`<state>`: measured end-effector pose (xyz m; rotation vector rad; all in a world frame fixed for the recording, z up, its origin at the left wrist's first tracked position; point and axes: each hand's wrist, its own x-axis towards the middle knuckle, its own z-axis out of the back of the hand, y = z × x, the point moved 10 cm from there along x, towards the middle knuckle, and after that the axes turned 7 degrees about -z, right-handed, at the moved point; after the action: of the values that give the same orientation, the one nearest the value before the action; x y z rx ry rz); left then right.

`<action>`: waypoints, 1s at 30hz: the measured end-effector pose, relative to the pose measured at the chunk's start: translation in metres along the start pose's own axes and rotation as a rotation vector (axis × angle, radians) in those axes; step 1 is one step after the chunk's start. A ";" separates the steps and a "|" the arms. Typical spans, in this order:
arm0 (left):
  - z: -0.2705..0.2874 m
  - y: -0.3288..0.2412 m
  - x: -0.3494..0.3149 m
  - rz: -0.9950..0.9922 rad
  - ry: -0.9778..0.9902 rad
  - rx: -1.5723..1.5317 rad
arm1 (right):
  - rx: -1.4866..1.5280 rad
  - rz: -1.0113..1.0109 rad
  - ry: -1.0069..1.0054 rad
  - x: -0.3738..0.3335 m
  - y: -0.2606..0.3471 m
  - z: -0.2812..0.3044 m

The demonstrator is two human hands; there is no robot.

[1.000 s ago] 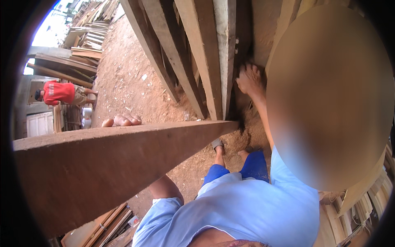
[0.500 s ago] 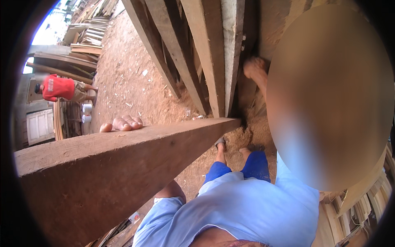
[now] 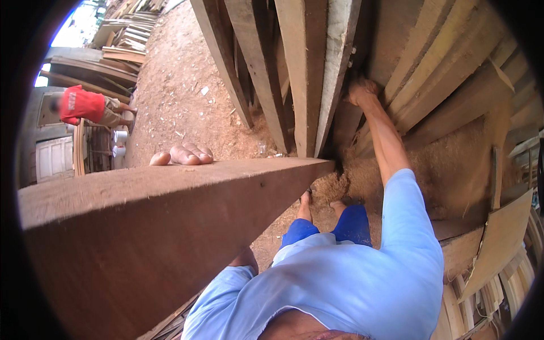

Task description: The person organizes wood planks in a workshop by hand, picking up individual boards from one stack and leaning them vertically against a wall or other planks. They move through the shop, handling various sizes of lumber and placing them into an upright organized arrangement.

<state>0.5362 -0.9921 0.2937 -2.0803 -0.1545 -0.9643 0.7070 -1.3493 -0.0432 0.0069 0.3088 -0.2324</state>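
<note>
A thick brown wooden beam (image 3: 147,212) slants across the left and middle, its near end large at the lower left. My left hand (image 3: 184,154) hooks over its far upper edge; only the fingers show, the palm being behind the wood. My left arm passes beneath the beam. At the upper middle, my right arm reaches out to a group of leaning planks. There my right hand (image 3: 361,90) is closed at the edge of a wide dark board (image 3: 382,48), beside a pale-edged plank (image 3: 340,62). Shadow and blur hide part of its fingers.
More heavy timbers (image 3: 297,68) lean at the top, and others (image 3: 447,68) at the upper right. A person in a red shirt (image 3: 85,106) stands far left, near white buckets (image 3: 119,137) and stacked boards. Sawdust covers the ground (image 3: 170,102). A thin sheet (image 3: 498,243) leans at right.
The view has shifted slightly, so the planks appear farther right. A large blurred patch over my right arm is gone. Both hands stay at the same pieces of wood.
</note>
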 end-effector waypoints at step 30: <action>0.025 0.008 -0.010 -0.078 -0.100 -0.037 | -0.029 -0.156 0.121 -0.061 -0.034 -0.004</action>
<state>0.5470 -0.9773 0.2732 -2.1711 -0.2728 -0.9155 0.6417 -1.3689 -0.0276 -0.0318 0.4338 -0.3832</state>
